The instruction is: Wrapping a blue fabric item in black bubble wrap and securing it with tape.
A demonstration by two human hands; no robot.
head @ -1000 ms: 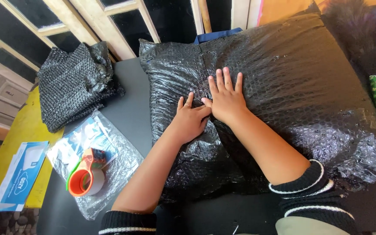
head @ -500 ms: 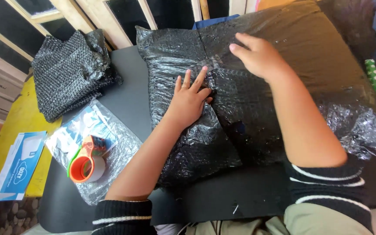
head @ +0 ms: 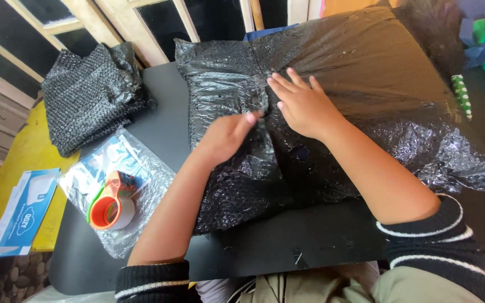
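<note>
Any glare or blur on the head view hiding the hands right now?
Head view: sharp glints across the black bubble wrap, brightest at its right side; both the left hand and right hand look evenly lit and clear, fingertips slightly soft.

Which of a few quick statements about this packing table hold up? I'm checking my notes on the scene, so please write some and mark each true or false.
1. Both hands lie on the black bubble-wrapped parcel. True: the left hand and right hand press on its top near the middle.
2. The orange tape dispenser is in the right hand. False: it lies on a clear plastic bag, held by neither hand.
3. A folded stack of black bubble wrap lies apart from the parcel. True.
4. The blue and white box sits on top of the parcel. False: it lies on the yellow surface at the table's side.
</note>
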